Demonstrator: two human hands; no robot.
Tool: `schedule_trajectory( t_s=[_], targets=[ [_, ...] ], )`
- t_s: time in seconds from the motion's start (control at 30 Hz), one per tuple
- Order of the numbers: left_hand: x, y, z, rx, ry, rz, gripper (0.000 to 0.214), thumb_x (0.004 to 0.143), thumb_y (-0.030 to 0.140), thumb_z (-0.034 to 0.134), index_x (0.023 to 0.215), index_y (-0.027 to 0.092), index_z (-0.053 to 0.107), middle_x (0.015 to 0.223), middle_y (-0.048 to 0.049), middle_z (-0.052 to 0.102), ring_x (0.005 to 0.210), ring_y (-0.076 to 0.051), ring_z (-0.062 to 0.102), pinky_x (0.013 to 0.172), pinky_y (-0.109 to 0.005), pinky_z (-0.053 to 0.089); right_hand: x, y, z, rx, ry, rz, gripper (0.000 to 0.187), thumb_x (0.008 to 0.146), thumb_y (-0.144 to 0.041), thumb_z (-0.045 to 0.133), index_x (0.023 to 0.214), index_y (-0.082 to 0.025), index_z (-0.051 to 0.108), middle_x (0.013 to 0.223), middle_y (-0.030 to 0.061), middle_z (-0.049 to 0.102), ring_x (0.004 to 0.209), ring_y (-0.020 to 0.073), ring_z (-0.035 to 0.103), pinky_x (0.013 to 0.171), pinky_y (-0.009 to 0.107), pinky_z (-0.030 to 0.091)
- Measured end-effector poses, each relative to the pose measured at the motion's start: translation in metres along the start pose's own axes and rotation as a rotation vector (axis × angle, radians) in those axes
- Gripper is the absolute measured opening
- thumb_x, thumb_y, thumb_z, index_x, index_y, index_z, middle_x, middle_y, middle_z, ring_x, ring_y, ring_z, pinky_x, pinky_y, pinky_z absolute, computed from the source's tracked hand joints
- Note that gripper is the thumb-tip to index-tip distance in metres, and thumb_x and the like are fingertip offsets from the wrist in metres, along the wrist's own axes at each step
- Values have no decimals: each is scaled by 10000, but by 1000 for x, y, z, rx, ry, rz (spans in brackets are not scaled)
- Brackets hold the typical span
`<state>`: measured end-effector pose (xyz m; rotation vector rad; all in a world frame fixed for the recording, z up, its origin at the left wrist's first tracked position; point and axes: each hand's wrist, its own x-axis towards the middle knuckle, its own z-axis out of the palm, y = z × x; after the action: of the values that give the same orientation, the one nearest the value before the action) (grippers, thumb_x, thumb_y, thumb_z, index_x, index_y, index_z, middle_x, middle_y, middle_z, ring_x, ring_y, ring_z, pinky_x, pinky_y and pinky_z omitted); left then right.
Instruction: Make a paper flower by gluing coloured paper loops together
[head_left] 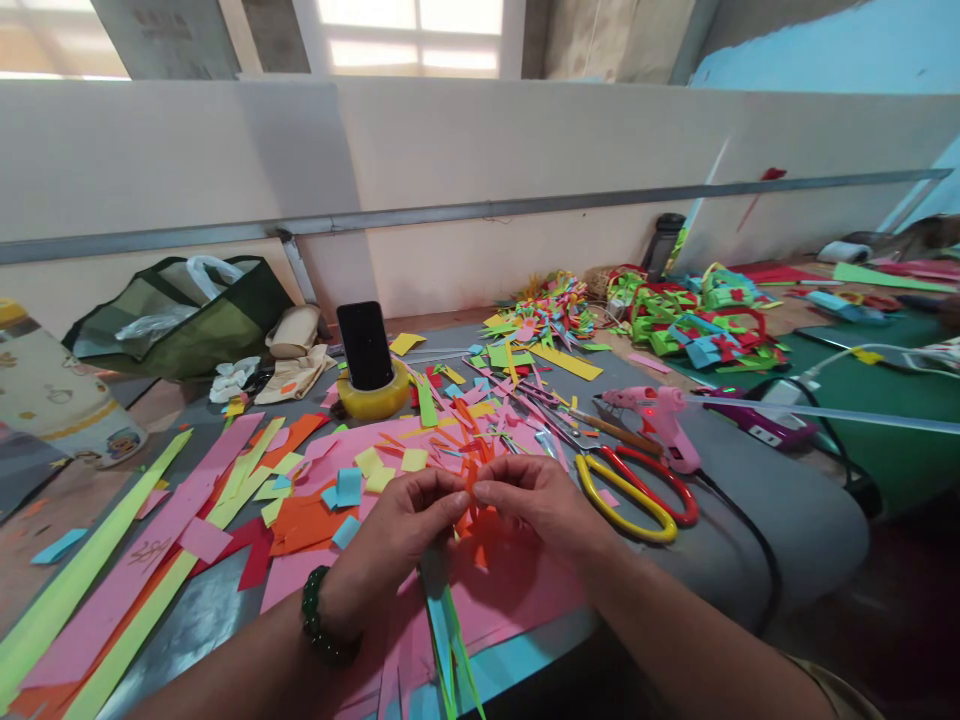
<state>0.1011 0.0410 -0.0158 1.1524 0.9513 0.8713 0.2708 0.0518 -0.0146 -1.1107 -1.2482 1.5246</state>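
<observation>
Both hands meet over a pink sheet (517, 595) at the middle of the table. Thumb and fingers of my left hand (409, 520) pinch an orange paper strip (470, 472). My right hand (536, 495) pinches the same strip from the other side, its fingertips close to the left ones. Part of the strip is hidden by the fingers. Below the hands, long green and blue strips (448, 640) hang toward the table's near edge. Small yellow and blue paper pieces (349, 487) lie left of my left hand.
Scissors (626, 500) with yellow and red handles lie right of my hands, beside a pink glue gun (664, 420) with a cord. A phone (365, 345) stands in a yellow tape roll (375, 395). Long paper strips (150, 540) lie left; finished-looking paper pieces (667, 315) are piled behind.
</observation>
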Motion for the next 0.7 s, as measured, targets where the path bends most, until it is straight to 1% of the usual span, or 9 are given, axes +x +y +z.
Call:
schedule_trajectory(
  t_s=[0.1, 0.37, 0.57, 0.7],
  targets=[
    [0, -1, -1, 9, 4, 6, 344, 695, 459, 733, 775, 140, 635, 618, 25, 530, 520, -67, 452, 494, -191, 376, -1, 0, 0, -26, 3, -2, 255, 601, -364, 778, 676, -150, 661, 537, -41, 563, 434, 42, 400, 430, 189, 285],
    [-1, 0, 1, -15, 12, -28, 349, 688, 461, 736, 760, 145, 606, 577, 43, 507, 468, -59, 447, 446, -179, 330, -2, 2, -1, -85, -3, -39, 241, 648, -370, 751, 685, -148, 665, 567, -36, 561, 471, 49, 409, 463, 196, 294],
    [-1, -3, -1, -29, 1, 5, 323, 715, 447, 723, 758, 146, 613, 574, 40, 511, 484, -60, 439, 482, -189, 377, -1, 4, -1, -91, -10, -52, 255, 651, -386, 757, 683, -149, 670, 554, -37, 555, 460, 49, 403, 447, 199, 283],
    [-1, -3, -1, -33, 9, -3, 325, 701, 445, 734, 739, 148, 609, 572, 35, 511, 496, -70, 451, 485, -194, 387, -2, 2, 0, -83, -10, -46, 267, 638, -391, 769, 677, -147, 666, 546, -37, 554, 462, 52, 416, 447, 198, 295]
  ],
)
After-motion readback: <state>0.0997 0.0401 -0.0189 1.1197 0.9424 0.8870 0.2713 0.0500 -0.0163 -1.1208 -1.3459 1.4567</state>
